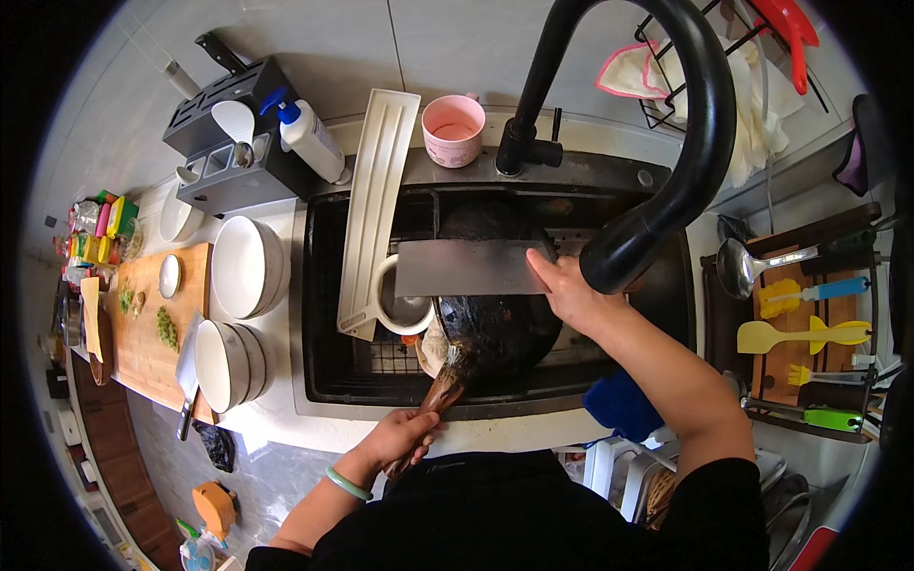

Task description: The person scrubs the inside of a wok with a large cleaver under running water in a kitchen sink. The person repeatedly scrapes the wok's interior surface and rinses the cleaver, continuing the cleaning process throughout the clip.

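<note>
My left hand [401,439] grips the wooden handle [446,385] of a blackened wok [510,328], which rests in the dark sink [314,300]. In my right hand [582,296] is a broad, flat metal blade [468,268], apparently a cleaver, lying crosswise above the wok. My index finger lies along the blade; the hand hides any handle. Left of the wok, a white-rimmed strainer or scoop [374,289] sits partly beneath the blade. A long, ridged white plastic tray [375,193] leans across the sink's left side.
A black curved faucet [717,128] hangs close to my right hand. Behind the sink stand a pink mug [453,132] and a pump bottle [314,143]. Stacked white bowls [246,268], a knife [189,364] and a wooden cutting board [143,342] are at left. Utensils hang on a rack [821,250] at right.
</note>
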